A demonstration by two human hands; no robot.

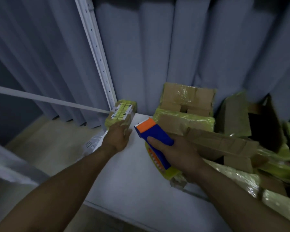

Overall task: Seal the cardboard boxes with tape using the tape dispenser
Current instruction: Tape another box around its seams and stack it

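Observation:
A small cardboard box (121, 112) wrapped in yellow-green tape, with white labels on top, stands at the far left corner of the white table (137, 186). My left hand (118, 137) grips its near end. My right hand (172, 153) holds a blue tape dispenser (153, 136) with an orange front, raised over the table just right of that box. A yellow roll of tape (164, 170) shows under the dispenser.
Several taped and flattened cardboard boxes (186, 106) pile up along the table's right side. A grey curtain (174, 56) hangs behind. A white perforated rack post (97, 52) rises at the far left corner. A beige floor (45, 144) lies to the left.

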